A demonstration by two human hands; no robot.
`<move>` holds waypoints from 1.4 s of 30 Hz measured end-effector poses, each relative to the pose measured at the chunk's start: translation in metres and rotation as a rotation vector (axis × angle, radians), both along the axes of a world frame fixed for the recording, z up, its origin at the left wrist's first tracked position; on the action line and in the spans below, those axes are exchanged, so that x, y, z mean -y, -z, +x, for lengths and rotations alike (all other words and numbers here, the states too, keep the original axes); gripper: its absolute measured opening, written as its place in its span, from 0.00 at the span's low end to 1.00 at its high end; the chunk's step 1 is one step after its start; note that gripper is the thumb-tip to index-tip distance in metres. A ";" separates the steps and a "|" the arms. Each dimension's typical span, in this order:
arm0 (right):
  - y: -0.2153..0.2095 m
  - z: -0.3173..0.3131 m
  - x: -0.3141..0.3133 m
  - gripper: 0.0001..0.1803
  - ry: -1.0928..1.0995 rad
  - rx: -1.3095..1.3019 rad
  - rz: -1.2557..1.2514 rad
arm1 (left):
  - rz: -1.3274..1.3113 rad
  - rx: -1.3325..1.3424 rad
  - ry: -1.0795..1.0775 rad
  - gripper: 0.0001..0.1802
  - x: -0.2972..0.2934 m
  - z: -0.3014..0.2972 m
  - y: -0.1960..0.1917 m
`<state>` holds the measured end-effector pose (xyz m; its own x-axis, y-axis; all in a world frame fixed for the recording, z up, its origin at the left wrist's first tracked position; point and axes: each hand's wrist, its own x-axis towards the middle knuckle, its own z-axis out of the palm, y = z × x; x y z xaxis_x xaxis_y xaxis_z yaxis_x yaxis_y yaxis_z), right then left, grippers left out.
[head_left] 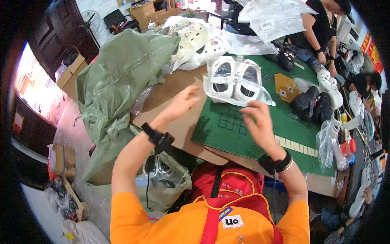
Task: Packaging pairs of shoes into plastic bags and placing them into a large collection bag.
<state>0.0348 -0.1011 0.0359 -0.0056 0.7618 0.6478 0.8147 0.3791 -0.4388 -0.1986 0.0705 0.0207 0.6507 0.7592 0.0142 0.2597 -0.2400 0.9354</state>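
Both hands hover open-fingered, left hand [185,101] and right hand [256,120], just near a clear bag of white clogs [235,80] on the green cutting mat [260,130]; judged between bagging steps, with grasping the bag as the likely next need.

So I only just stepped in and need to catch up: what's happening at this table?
A person in an orange shirt and red apron has both hands raised over a green mat. The right hand touches the near edge of a clear bag holding a pair of white clogs; the left hand hovers open beside it, over brown cardboard. A pair of black clogs lies to the right, and a big green sack slumps on the left. Another person works at the far end.
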 end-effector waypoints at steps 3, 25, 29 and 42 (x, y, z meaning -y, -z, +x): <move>0.014 0.050 0.002 0.15 0.285 -0.123 0.133 | 0.117 0.075 -0.206 0.28 -0.034 0.041 0.034; 0.029 0.019 0.053 0.12 0.165 -0.445 -0.624 | 0.490 0.081 -0.642 0.07 0.002 -0.022 0.015; 0.028 0.017 0.057 0.11 0.148 -0.353 -0.574 | 1.209 0.080 -0.470 0.11 0.035 -0.033 0.014; 0.003 0.021 0.041 0.27 0.172 0.146 -0.096 | 0.982 -0.424 -0.176 0.32 0.050 0.046 0.039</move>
<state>0.0556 -0.1420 0.0332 0.0409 0.8176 0.5743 0.9211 0.1919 -0.3387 -0.1526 0.0209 -0.0184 0.6287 0.6226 0.4660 0.6210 -0.7626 0.1810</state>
